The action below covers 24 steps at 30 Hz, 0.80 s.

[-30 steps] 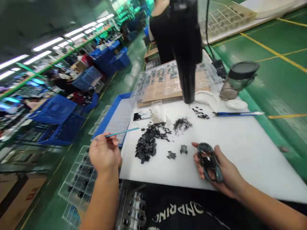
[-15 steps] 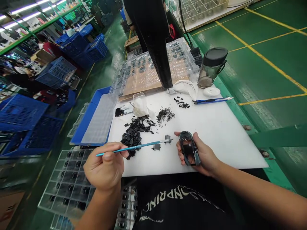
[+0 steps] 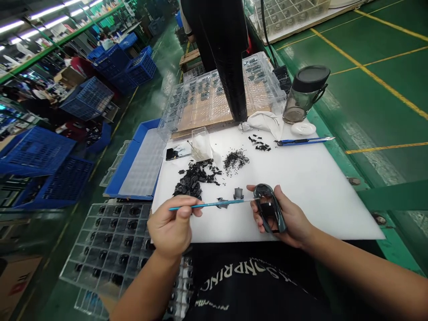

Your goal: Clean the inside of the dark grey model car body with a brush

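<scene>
The left hand (image 3: 172, 227) pinches a slender blue-handled pick (image 3: 210, 205), its tip just beside a glossy dark plastic shell (image 3: 269, 209); the right hand (image 3: 294, 223) cradles that shell over a white work board (image 3: 317, 200); a heap of black pieces (image 3: 192, 185) lies on the board, left of the shell.

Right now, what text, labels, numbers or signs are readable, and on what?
"NPRINC" on the black shirt, upside down in this view; any letters before it are unclear.
A smaller line of print below it on the shirt: too small to read.
Red print on the cardboard box at lower left: too blurred to read.
No other readable text.
</scene>
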Each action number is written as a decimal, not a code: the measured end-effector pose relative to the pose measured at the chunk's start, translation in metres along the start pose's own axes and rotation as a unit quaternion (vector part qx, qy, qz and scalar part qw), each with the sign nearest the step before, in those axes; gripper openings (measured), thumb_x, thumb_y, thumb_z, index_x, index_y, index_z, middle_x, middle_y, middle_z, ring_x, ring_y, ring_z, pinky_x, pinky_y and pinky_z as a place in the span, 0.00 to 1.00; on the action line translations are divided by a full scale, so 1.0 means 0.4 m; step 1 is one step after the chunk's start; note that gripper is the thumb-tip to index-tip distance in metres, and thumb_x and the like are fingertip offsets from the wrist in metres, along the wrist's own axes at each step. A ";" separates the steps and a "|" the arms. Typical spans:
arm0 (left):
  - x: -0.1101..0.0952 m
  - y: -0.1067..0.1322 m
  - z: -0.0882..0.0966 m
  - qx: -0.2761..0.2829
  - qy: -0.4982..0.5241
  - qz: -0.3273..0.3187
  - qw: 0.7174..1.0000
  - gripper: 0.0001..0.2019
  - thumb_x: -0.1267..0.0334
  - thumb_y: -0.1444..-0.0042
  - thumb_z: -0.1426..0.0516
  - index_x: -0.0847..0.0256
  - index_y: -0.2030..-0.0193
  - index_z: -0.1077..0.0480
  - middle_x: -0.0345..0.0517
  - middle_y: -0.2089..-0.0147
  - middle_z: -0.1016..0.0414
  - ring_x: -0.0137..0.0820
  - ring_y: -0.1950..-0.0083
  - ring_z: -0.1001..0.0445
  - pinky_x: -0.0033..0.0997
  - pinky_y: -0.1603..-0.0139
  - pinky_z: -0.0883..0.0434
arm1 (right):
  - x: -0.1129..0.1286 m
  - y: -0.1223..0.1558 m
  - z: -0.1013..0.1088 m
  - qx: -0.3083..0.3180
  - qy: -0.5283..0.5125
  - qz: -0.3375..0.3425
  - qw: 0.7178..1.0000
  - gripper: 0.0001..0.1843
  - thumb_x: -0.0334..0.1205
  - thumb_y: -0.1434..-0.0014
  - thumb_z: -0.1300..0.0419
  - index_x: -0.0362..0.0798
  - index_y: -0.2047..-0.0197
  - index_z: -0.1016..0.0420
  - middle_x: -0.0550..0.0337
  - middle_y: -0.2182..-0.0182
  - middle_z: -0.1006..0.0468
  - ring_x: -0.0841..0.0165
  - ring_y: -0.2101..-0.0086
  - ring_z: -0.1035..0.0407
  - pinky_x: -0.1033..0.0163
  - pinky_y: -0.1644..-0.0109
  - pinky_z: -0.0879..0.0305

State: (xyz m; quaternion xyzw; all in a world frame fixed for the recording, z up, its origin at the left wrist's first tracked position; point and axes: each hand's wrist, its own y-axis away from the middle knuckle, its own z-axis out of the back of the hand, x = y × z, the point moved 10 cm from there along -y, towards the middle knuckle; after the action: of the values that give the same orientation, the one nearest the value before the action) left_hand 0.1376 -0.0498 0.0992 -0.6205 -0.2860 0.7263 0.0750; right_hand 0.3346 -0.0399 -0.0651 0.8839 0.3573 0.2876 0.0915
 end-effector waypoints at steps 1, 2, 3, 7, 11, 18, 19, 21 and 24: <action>0.008 0.005 -0.016 0.015 0.002 0.000 1.000 0.06 0.58 0.42 0.38 0.57 0.64 0.21 0.43 0.71 0.21 0.26 0.77 0.26 0.25 0.78 0.27 | -0.001 0.000 0.001 0.000 0.002 0.000 1.000 0.29 0.59 0.33 0.55 0.49 0.41 0.32 0.56 0.69 0.28 0.65 0.74 0.33 0.61 0.74 0.30; 0.017 0.009 -0.027 0.026 0.003 0.000 1.000 0.06 0.59 0.42 0.38 0.57 0.63 0.21 0.43 0.70 0.21 0.26 0.76 0.25 0.26 0.77 0.27 | -0.002 0.001 0.002 0.002 0.003 0.000 1.000 0.29 0.59 0.33 0.55 0.49 0.40 0.32 0.56 0.69 0.28 0.65 0.74 0.32 0.60 0.73 0.30; 0.024 0.013 -0.035 0.034 0.003 -0.003 0.999 0.06 0.60 0.41 0.39 0.58 0.62 0.21 0.43 0.69 0.21 0.27 0.75 0.25 0.27 0.76 0.26 | -0.003 0.001 0.002 0.005 0.004 0.000 1.000 0.29 0.59 0.32 0.56 0.49 0.40 0.33 0.56 0.68 0.28 0.65 0.74 0.32 0.60 0.73 0.30; 0.043 0.020 -0.053 0.056 -0.009 -0.014 0.998 0.05 0.64 0.40 0.40 0.59 0.61 0.22 0.44 0.68 0.21 0.28 0.74 0.24 0.28 0.74 0.26 | -0.007 0.000 0.002 0.013 0.003 0.000 1.000 0.29 0.59 0.32 0.57 0.50 0.40 0.33 0.56 0.68 0.28 0.66 0.74 0.32 0.60 0.73 0.30; 0.053 0.025 -0.061 0.068 -0.020 -0.013 0.997 0.05 0.65 0.40 0.40 0.59 0.60 0.22 0.45 0.66 0.21 0.27 0.73 0.24 0.28 0.74 0.26 | -0.007 -0.002 0.003 0.009 0.002 0.004 1.000 0.29 0.59 0.32 0.56 0.50 0.40 0.32 0.56 0.68 0.28 0.65 0.74 0.32 0.60 0.74 0.29; 0.053 0.030 -0.066 0.072 -0.036 -0.032 0.996 0.05 0.66 0.40 0.40 0.61 0.60 0.23 0.45 0.67 0.20 0.27 0.74 0.25 0.28 0.73 0.26 | -0.006 -0.003 0.000 0.012 0.000 0.006 1.000 0.29 0.59 0.32 0.57 0.49 0.40 0.32 0.56 0.67 0.28 0.65 0.73 0.32 0.60 0.73 0.29; 0.050 0.030 -0.068 0.077 -0.041 -0.038 0.995 0.05 0.65 0.40 0.40 0.61 0.60 0.23 0.45 0.67 0.20 0.27 0.74 0.24 0.28 0.73 0.26 | -0.007 -0.003 0.000 0.013 -0.001 0.006 1.000 0.29 0.59 0.32 0.57 0.49 0.40 0.32 0.56 0.67 0.28 0.65 0.73 0.32 0.60 0.73 0.29; 0.037 0.031 -0.074 0.092 -0.056 -0.057 0.993 0.06 0.64 0.40 0.40 0.61 0.59 0.23 0.44 0.67 0.20 0.28 0.72 0.23 0.28 0.73 0.25 | -0.008 -0.003 0.001 0.015 -0.004 0.005 1.000 0.30 0.59 0.32 0.57 0.49 0.40 0.33 0.56 0.67 0.28 0.65 0.73 0.32 0.60 0.73 0.29; 0.002 0.037 -0.086 0.122 -0.080 -0.103 0.984 0.07 0.61 0.39 0.40 0.59 0.58 0.23 0.45 0.66 0.20 0.30 0.68 0.21 0.29 0.72 0.24 | -0.010 -0.003 0.002 0.013 -0.005 0.003 1.000 0.29 0.59 0.32 0.57 0.49 0.40 0.33 0.55 0.67 0.28 0.65 0.73 0.31 0.60 0.73 0.29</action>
State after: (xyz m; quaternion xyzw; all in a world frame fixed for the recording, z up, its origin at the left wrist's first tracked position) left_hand 0.1733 -0.0504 0.0886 -0.5139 -0.2631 0.7912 0.2015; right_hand 0.3322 -0.0416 -0.0679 0.8873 0.3581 0.2791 0.0812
